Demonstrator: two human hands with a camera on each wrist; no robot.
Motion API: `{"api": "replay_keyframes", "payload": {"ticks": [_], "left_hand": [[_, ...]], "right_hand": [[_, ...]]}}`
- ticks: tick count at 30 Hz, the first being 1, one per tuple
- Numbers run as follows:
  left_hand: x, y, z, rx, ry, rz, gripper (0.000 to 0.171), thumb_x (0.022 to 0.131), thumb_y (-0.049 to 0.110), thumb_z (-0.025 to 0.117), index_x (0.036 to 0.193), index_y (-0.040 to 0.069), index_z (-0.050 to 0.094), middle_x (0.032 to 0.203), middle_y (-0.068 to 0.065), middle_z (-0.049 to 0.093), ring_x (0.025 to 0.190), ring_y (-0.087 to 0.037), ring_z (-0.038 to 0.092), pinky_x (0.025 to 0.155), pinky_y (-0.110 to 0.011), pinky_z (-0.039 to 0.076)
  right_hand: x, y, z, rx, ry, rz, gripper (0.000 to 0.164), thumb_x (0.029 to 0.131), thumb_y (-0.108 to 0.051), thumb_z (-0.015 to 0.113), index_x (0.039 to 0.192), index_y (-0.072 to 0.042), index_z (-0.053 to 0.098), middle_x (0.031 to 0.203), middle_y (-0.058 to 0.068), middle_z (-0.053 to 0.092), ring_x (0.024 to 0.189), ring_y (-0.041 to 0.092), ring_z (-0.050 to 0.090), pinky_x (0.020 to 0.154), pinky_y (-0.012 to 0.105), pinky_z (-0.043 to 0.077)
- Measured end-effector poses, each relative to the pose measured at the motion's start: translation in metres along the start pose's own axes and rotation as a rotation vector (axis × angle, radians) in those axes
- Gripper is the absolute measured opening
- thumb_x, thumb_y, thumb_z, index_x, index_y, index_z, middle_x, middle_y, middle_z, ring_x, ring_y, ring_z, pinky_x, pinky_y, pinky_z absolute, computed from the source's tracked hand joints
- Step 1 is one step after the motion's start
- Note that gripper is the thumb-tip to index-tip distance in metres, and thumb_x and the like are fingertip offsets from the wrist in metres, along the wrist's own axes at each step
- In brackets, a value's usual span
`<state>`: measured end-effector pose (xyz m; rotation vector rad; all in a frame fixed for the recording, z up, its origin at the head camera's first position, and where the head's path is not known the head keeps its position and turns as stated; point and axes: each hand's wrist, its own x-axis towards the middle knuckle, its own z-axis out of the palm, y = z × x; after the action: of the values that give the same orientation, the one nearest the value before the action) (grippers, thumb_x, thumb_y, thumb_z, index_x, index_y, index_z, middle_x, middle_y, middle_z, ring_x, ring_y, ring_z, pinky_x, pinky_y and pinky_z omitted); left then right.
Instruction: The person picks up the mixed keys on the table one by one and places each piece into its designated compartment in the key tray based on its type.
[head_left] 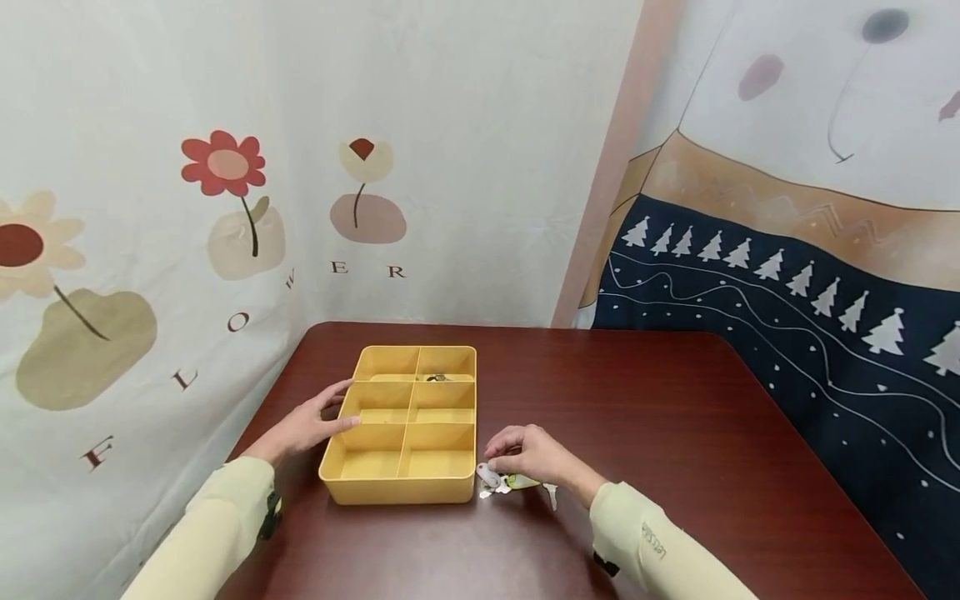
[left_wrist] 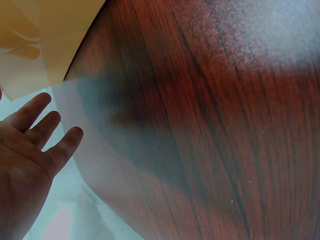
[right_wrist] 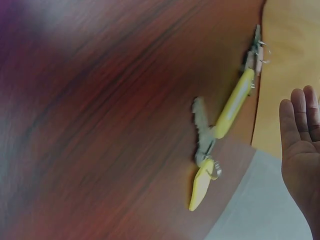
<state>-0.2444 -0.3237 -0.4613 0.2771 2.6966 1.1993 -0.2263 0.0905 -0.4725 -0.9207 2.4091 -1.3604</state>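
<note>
A yellow box [head_left: 397, 492] with several compartments sits on the table, keys [head_left: 437, 377] in its far right one. My left hand [head_left: 311, 425] rests at the box's left rim, its fingers spread; in the left wrist view, straight fingers [left_wrist: 67, 145] show beside the yellow wall. Close over a set of keys with white and yellow tags [head_left: 517, 481], my right hand [head_left: 536, 454] hovers at the box's right front corner. From the right wrist, these keys [right_wrist: 232, 107] lie in a line along the box, apart from the extended fingers [right_wrist: 300, 112].
The dark red-brown table [head_left: 615, 400] extends right of the box. A white curtain with flowers [head_left: 465, 167] hangs behind it, and a dark blue cloth with white trees [head_left: 750, 317] hangs on the right.
</note>
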Motion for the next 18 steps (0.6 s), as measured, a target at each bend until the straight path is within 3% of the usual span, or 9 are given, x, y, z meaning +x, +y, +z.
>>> {"api": "replay_keyframes", "payload": {"ticks": [8, 18], "left_hand": [[-0.002, 0.001, 0.000, -0.010, 0.001, -0.012, 0.084, 0.094, 0.035, 0.070, 0.157, 0.007, 0.023, 0.147, -0.030, 0.039, 0.137, -0.047, 0.036, 0.105, -0.061, 0.035], [-0.002, 0.002, -0.001, -0.023, -0.001, -0.016, 0.083, 0.094, 0.035, 0.070, 0.157, 0.009, 0.023, 0.146, -0.029, 0.041, 0.137, -0.046, 0.035, 0.104, -0.061, 0.036]], "right_hand": [[0.005, 0.014, -0.004, -0.090, -0.104, -0.108, 0.010, 0.084, -0.008, 0.079, 0.093, -0.005, 0.078, 0.099, -0.001, 0.072, 0.091, 0.005, 0.063, 0.080, 0.026, 0.053], [0.006, 0.028, -0.005, -0.198, -0.155, -0.198, 0.010, 0.082, -0.010, 0.080, 0.091, -0.008, 0.078, 0.097, -0.004, 0.071, 0.093, 0.004, 0.062, 0.085, 0.023, 0.050]]}}
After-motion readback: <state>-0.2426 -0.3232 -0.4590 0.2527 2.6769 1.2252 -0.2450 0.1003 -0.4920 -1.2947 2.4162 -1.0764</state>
